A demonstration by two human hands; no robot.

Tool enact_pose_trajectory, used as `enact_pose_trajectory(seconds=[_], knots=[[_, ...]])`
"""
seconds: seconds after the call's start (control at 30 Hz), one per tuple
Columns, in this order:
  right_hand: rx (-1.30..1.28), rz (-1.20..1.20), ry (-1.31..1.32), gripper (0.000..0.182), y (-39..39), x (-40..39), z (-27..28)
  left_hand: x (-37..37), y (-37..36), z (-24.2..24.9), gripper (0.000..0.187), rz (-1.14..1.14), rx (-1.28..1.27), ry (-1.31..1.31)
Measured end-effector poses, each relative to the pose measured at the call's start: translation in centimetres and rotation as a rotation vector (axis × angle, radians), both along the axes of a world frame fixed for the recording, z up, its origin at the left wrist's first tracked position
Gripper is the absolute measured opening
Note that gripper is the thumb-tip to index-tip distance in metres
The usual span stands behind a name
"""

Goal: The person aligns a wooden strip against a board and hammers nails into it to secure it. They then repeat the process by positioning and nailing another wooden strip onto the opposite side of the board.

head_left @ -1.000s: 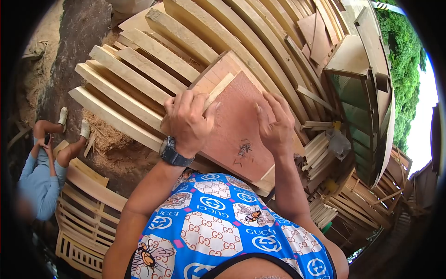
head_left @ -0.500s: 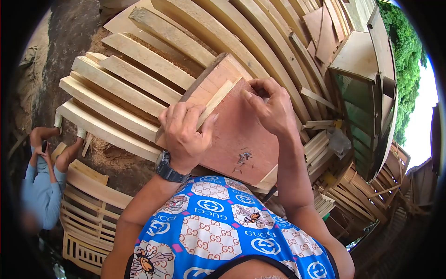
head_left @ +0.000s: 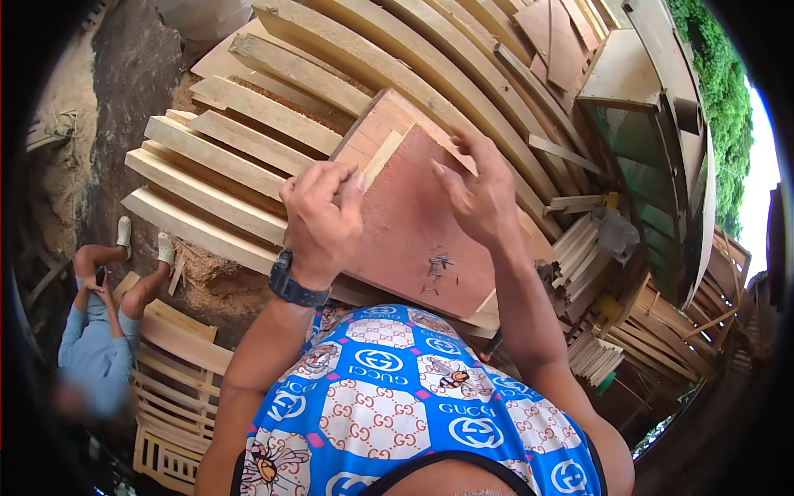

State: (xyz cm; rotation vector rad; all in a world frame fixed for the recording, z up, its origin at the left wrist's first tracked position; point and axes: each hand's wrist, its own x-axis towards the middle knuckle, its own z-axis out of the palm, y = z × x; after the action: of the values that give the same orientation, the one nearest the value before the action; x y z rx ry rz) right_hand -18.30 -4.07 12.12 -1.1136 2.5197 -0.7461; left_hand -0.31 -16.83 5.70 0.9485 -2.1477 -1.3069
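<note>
A reddish-brown plywood board (head_left: 405, 231) lies in front of my body. Along its far left part runs a thin pale wooden strip (head_left: 387, 155). My left hand (head_left: 322, 215), with a dark watch on the wrist, is closed on the near end of this strip; the fingers curl over it. Above the board's right side hovers my right hand (head_left: 478, 190), thumb and fingers apart, with nothing visible between them. Small loose nails (head_left: 438, 266) are piled on the board's near part.
Long sawn planks (head_left: 223, 165) are stacked beneath and beyond the board. A glass-sided wooden cabinet (head_left: 628, 107) stands at the right, near bundled slats (head_left: 591, 355). At the left, a person in blue (head_left: 95, 347) sits beside a slatted wooden frame (head_left: 178, 372).
My right hand has lifted from the strip's far end, and its fingers have spread. My left hand stays at the near end. The whole view has shifted slightly.
</note>
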Motion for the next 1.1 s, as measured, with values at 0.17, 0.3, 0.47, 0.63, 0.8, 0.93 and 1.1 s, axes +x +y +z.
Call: enact_pose_trajectory(seconds=[0.17,0.3,0.47,0.63,0.8,0.93,1.1], knots=[[-0.003,-0.262,0.085,0.043,11.2,-0.2,1.7,0.0,-3.0,-0.1,0.021,0.061,0.187,0.211],[0.099,-0.679,0.057,0.039,27.2,0.9,0.2,-1.0,-4.1,-0.7,0.023,0.037,0.355,0.266],[0.53,-0.883,-0.156,0.066,37.5,8.0,-0.4,-4.3,-2.3,-0.4,0.02,-0.077,0.34,0.179],[0.397,-0.953,-0.446,0.065,40.8,12.5,-5.1,-7.7,-1.0,-0.8,0.014,-0.184,-0.242,0.072],[0.227,-1.036,-0.51,0.063,42.4,12.1,-6.4,-9.7,-1.6,-0.9,0.016,-0.166,-0.208,-0.045],[0.231,-1.025,-0.446,0.028,39.3,9.8,-2.6,-10.8,-2.0,-1.0,0.018,-0.149,-0.021,-0.023],[-0.159,-1.052,-0.692,0.016,40.1,9.8,-2.0,-10.4,-2.1,-2.1,0.018,-0.043,0.293,0.145]])
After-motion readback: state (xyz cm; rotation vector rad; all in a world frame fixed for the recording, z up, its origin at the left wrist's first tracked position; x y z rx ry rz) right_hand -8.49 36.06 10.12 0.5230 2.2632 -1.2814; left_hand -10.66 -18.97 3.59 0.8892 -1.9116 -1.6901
